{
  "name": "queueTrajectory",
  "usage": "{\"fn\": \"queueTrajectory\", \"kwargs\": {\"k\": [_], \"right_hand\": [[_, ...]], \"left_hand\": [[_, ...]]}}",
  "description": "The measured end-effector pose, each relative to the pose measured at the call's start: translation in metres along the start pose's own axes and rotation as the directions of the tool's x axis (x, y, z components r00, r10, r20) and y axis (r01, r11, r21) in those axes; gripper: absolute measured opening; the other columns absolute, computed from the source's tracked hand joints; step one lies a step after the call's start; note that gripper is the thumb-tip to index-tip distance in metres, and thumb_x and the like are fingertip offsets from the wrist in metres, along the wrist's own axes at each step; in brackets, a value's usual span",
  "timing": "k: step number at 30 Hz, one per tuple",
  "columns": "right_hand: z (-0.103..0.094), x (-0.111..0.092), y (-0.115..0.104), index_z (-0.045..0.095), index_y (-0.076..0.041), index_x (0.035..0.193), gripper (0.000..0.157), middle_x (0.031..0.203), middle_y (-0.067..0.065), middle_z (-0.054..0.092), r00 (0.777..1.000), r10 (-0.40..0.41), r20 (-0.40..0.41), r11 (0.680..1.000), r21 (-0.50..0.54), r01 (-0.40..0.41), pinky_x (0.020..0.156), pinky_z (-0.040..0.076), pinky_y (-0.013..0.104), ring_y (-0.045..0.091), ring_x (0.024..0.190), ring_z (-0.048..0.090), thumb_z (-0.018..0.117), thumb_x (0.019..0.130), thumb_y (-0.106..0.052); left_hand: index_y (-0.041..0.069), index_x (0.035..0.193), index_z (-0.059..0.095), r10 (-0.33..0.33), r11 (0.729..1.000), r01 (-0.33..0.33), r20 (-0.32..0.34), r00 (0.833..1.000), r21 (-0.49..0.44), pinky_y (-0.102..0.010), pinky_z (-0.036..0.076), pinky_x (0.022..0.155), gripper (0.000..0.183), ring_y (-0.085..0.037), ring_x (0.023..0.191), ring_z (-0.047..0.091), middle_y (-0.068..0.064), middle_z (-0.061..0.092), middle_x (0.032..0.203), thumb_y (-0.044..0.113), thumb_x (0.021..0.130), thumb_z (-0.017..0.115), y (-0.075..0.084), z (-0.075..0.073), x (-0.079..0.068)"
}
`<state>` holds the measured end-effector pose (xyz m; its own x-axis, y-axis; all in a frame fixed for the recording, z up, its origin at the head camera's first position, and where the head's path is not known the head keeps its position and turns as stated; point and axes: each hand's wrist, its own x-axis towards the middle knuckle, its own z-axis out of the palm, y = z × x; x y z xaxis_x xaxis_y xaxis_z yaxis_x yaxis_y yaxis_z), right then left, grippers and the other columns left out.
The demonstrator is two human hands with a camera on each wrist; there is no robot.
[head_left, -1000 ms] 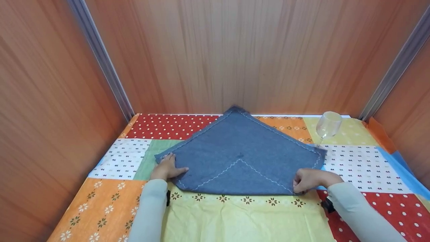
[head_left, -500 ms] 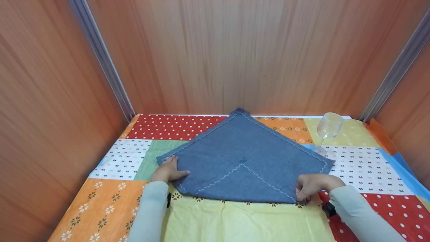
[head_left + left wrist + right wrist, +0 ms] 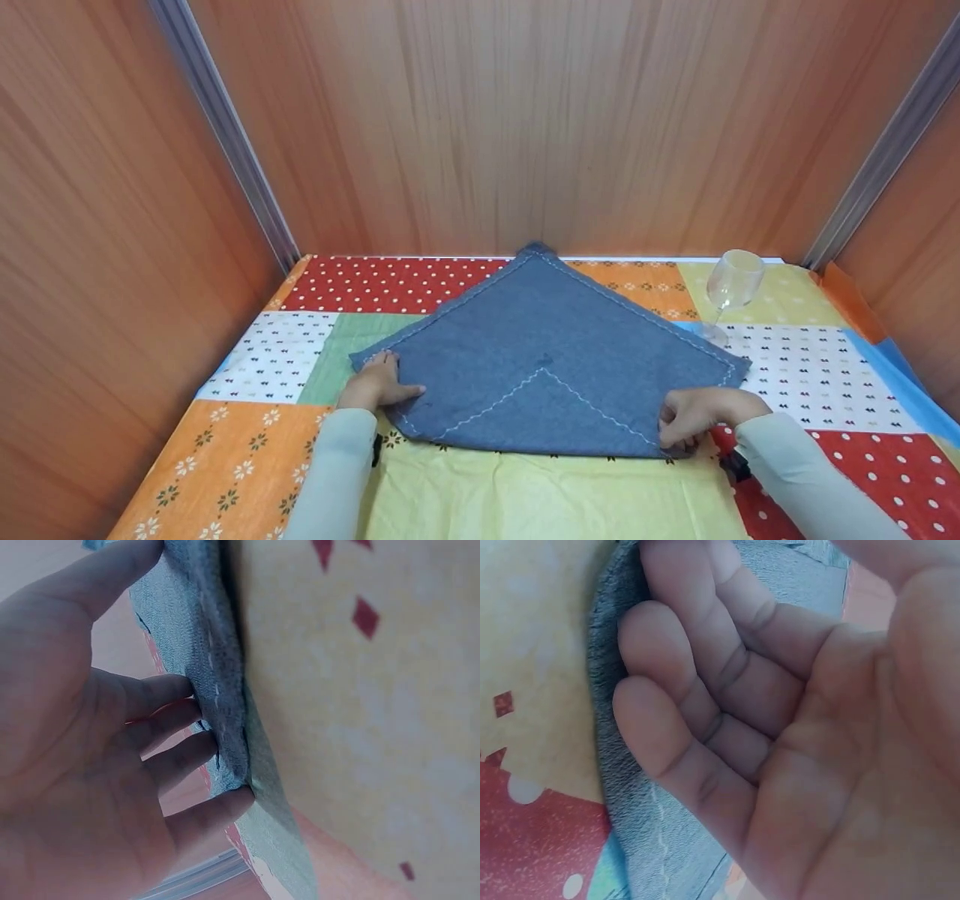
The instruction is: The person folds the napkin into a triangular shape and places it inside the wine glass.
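A grey-blue cloth (image 3: pixel 540 322) with pale zigzag stitching lies folded on the table, one corner pointing at the back wall. On its left side rests my left hand (image 3: pixel 379 381), thumb and fingers spread and straight. The left wrist view has that hand's fingertips touching the cloth's stitched edge (image 3: pixel 217 675). My right hand (image 3: pixel 694 414) pinches the near right part of the cloth's front edge. Seen from the right wrist, the fingers (image 3: pixel 656 652) are curled over the cloth (image 3: pixel 634 825); the pinching tips are out of that view.
A clear wine glass (image 3: pixel 735 281) stands at the back right, just beyond the cloth's right corner. The table wears a patchwork-print tablecloth (image 3: pixel 247 465). Wood-grain panels (image 3: pixel 540 127) enclose the back and both sides.
The right hand has drawn the cloth's front edge a little nearer and to the right. The back corner has slid slightly toward me. The left hand stays nearly in place.
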<state>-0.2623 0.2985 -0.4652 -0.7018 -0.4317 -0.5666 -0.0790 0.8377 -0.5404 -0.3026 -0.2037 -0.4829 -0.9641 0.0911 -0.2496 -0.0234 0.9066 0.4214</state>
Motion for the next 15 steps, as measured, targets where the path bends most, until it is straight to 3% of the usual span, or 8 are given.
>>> {"fn": "queueTrajectory", "kwargs": {"k": [6, 11, 15], "right_hand": [[0.000, 0.016, -0.010, 0.061, -0.010, 0.068, 0.042, 0.061, -0.002, 0.052, 0.992, -0.058, -0.113, 0.997, -0.050, 0.052, 0.053, 0.033, 0.030, 0.012, 0.055, 0.042, 0.067, 0.094, -0.042], [-0.001, 0.036, -0.025, 0.062, -0.013, 0.072, 0.034, 0.062, -0.005, 0.050, 0.967, -0.165, -0.192, 0.982, -0.127, 0.142, 0.054, 0.035, 0.029, 0.011, 0.055, 0.041, 0.068, 0.095, -0.037], [-0.001, 0.056, -0.039, 0.067, -0.012, 0.080, 0.022, 0.070, -0.005, 0.058, 0.941, -0.217, -0.259, 0.972, -0.148, 0.183, 0.058, 0.041, 0.030, 0.010, 0.060, 0.048, 0.074, 0.091, -0.029]], "left_hand": [[-0.011, 0.151, 0.030, 0.004, 1.000, -0.004, -0.001, 1.000, 0.005, -0.058, 0.025, 0.113, 0.093, -0.048, 0.144, 0.023, -0.031, 0.024, 0.157, 0.048, 0.091, 0.071, 0.000, 0.000, 0.000], [-0.011, 0.151, 0.030, -0.004, 1.000, 0.004, 0.000, 1.000, 0.015, -0.057, 0.027, 0.113, 0.093, -0.046, 0.145, 0.022, -0.030, 0.025, 0.157, 0.048, 0.091, 0.071, 0.000, 0.001, 0.001], [-0.010, 0.151, 0.030, -0.007, 1.000, 0.007, 0.000, 1.000, 0.023, -0.056, 0.027, 0.113, 0.093, -0.045, 0.145, 0.022, -0.029, 0.025, 0.158, 0.048, 0.091, 0.070, 0.000, 0.001, 0.001]]}}
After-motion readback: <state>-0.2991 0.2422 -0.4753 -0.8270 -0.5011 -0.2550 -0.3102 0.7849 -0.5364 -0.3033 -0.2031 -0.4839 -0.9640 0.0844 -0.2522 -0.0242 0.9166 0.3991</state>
